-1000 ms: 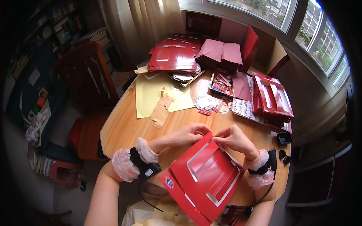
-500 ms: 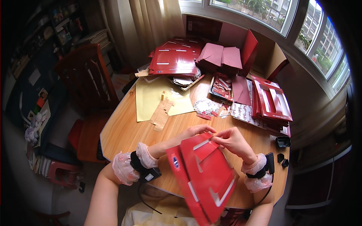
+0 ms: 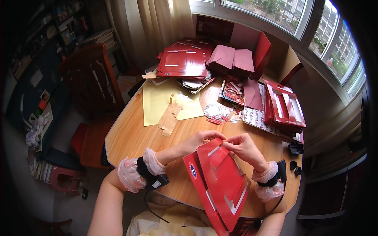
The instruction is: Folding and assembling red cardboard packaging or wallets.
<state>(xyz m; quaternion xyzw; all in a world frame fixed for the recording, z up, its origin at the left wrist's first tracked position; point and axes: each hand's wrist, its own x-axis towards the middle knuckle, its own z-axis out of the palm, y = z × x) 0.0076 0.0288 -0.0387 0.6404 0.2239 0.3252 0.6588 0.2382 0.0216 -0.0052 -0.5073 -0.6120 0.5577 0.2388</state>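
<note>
The folder slants over the near tabletop edge. My right grip pinches its top corner; if my left grip is closed there, I cannot tell. I should press gently, to avoid creasing.

Bare table leaves passage at left; the held red folder blocks the near middle, a red card pile and pink envelopes the far side.

Saw red across the cut-out card, blue and white on its emblem, pale yellow on the sheet, pink on the stacked papers; noted light brown wood grain along the surface, pale pink on the cuffs.
</note>
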